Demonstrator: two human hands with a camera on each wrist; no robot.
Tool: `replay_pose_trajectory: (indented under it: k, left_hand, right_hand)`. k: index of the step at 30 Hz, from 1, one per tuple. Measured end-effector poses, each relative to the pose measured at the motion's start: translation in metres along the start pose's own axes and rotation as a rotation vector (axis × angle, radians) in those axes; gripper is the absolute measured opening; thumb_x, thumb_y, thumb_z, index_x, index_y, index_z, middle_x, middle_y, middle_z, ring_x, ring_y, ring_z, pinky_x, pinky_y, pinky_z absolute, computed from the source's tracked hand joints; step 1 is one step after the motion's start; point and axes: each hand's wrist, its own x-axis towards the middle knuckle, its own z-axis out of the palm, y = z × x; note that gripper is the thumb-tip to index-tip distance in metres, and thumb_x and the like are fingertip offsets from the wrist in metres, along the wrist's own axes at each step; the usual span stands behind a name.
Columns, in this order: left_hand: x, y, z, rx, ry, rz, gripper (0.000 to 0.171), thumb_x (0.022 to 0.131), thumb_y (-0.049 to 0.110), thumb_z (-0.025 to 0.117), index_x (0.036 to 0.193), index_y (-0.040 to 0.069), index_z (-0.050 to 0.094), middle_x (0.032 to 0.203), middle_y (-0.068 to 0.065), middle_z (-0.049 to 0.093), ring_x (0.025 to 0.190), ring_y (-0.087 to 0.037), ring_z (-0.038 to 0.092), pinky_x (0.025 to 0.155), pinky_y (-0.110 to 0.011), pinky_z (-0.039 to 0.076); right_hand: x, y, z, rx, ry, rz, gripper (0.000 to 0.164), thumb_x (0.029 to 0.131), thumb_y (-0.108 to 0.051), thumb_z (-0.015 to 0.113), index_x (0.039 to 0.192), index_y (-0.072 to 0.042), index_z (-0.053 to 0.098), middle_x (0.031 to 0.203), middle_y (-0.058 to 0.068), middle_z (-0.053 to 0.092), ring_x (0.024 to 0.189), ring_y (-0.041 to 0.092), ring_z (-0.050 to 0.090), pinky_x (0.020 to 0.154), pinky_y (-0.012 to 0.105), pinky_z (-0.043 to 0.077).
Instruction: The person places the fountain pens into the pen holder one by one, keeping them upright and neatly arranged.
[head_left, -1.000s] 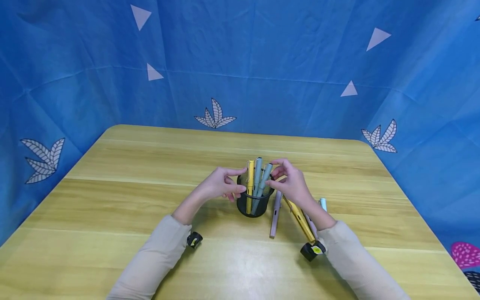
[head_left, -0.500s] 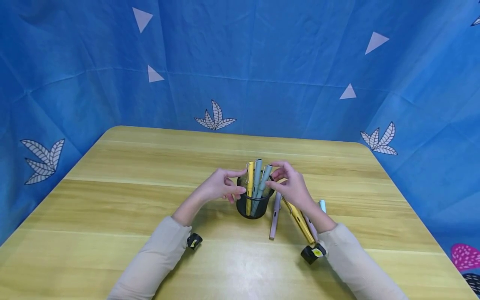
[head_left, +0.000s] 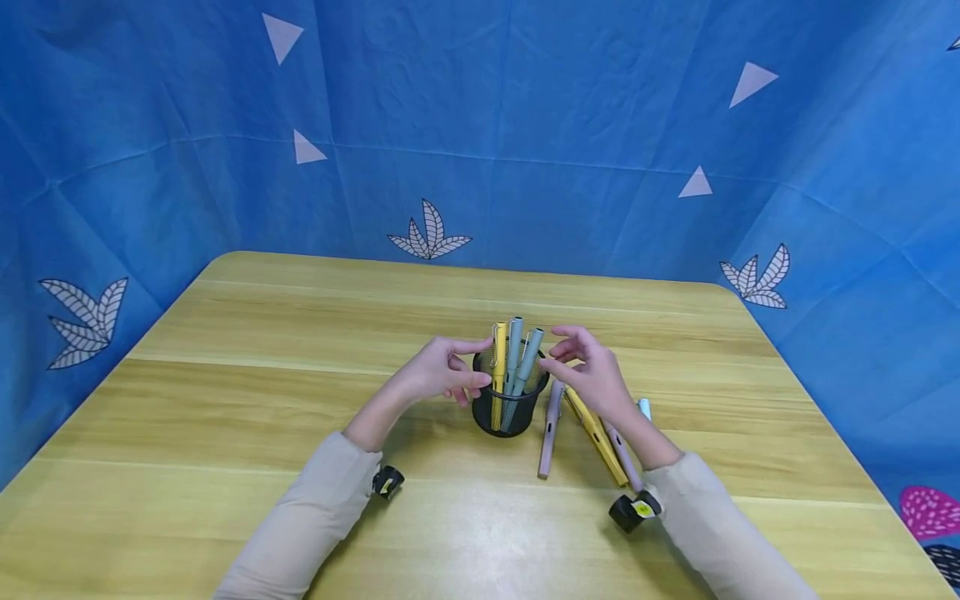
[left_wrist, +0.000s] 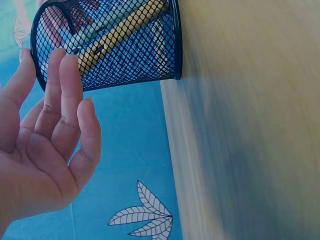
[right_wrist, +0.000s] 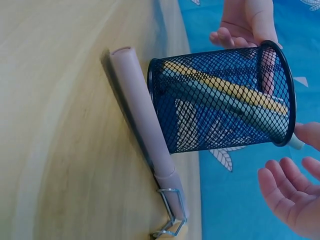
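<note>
A black mesh pen holder (head_left: 504, 415) stands upright on the table, with a yellow pen (head_left: 499, 354) and two grey-blue pens (head_left: 531, 354) leaning inside. My left hand (head_left: 438, 367) is at its left side, fingertips against the mesh and rim in the left wrist view. On the right, my right hand (head_left: 596, 375) has spread, loosely bent fingers and holds nothing. Its thumb is by the rim in the right wrist view; whether it touches, I cannot tell. A lilac pen (right_wrist: 142, 112) lies just right of the holder.
Right of the lilac pen, a yellow pen (head_left: 597, 437), another lilac pen (head_left: 624, 460) and a light-blue pen (head_left: 644, 407) lie on the wooden table (head_left: 262, 400), partly under my right forearm. A blue patterned cloth (head_left: 480, 108) hangs behind the table.
My right hand has drawn back slightly to the right, and its fingers have come away from the holder's rim and pens. The left hand and the pen holder stay where they were.
</note>
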Motion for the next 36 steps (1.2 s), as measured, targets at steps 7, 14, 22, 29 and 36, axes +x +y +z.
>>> replay_pose_trajectory:
  k: [7,14,22,29,36]
  left_hand:
    - [0.002,0.000,0.000,0.013,0.003,0.004,0.056,0.085,0.007,0.061,0.135,0.005,0.037,0.062,-0.007,0.062,0.068,-0.044,0.058,0.054,-0.034,0.047]
    - [0.002,0.001,0.001,0.009,0.003,-0.003,0.056,0.085,0.007,0.061,0.135,0.005,0.037,0.061,-0.006,0.062,0.068,-0.044,0.058,0.056,-0.037,0.048]
    - [0.007,-0.008,0.001,-0.007,0.010,-0.016,0.056,0.084,0.009,0.062,0.136,0.007,0.038,0.065,-0.014,0.062,0.068,-0.044,0.058,0.067,-0.051,0.047]
    - [0.021,-0.027,-0.001,0.002,0.014,-0.011,0.058,0.084,0.013,0.063,0.136,0.014,0.039,0.077,-0.026,0.062,0.064,-0.039,0.060,0.064,-0.050,0.047]
    - [0.020,-0.026,-0.001,-0.025,0.009,-0.010,0.058,0.083,0.012,0.063,0.136,0.012,0.039,0.076,-0.026,0.061,0.061,-0.036,0.060,0.065,-0.048,0.048]
  right_hand:
    - [-0.004,0.007,-0.005,-0.003,0.019,-0.006,0.038,0.081,-0.003,0.064,0.116,0.005,0.050,0.090,0.020,0.059,0.082,0.026,0.057,0.065,0.025,0.048]
    - [-0.012,0.013,-0.014,0.011,0.028,0.017,0.038,0.081,0.001,0.064,0.115,0.005,0.049,0.090,0.021,0.058,0.080,0.026,0.057,0.060,0.022,0.049]
    - [-0.021,0.022,-0.024,-0.018,0.031,0.031,0.040,0.081,0.000,0.064,0.117,0.007,0.048,0.090,0.018,0.058,0.080,0.023,0.057,0.063,0.020,0.047]
    - [-0.026,0.023,-0.030,-0.019,0.024,0.078,0.038,0.081,0.001,0.063,0.116,0.007,0.048,0.090,0.019,0.057,0.079,0.021,0.057,0.063,0.020,0.047]
    - [-0.031,0.026,-0.036,-0.038,0.032,0.114,0.041,0.081,-0.002,0.064,0.117,0.008,0.047,0.091,0.018,0.057,0.079,0.018,0.056,0.063,0.020,0.047]
